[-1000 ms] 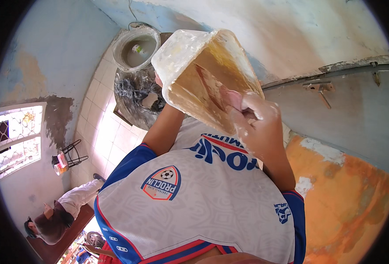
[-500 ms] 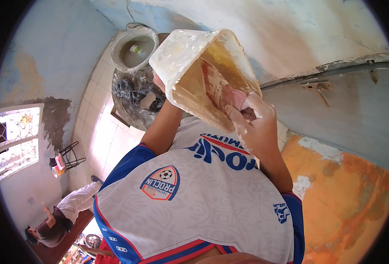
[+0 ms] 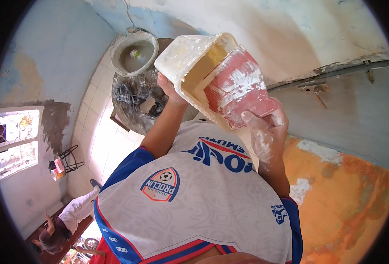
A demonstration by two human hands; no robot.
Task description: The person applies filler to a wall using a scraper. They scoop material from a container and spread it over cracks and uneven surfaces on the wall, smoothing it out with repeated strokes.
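Note:
In front of my chest, my left hand (image 3: 171, 89) grips the outer side of a whitish plastic tub (image 3: 183, 55), tilted so its opening faces right. Dried plaster crusts its rim and walls. My right hand (image 3: 267, 130), smeared white, is closed on the handle end of a red putty spreader (image 3: 240, 83). White filler streaks the spreader's broad face. The blade lies across the tub's mouth and overlaps its rim; I cannot tell how firmly they touch. Most of the left fingers are hidden behind the tub.
A round pail of greyish water (image 3: 135, 55) stands on a dark round surface (image 3: 128, 101) beside crumpled black plastic (image 3: 135, 94). A grey door with a handle (image 3: 319, 94) is at the right. Another person (image 3: 67, 222) is at the lower left, near a black rack (image 3: 71, 158).
The red spreader has come out of the tub's inside and turned, now showing its smeared face at the opening. My right hand has shifted right and slightly down.

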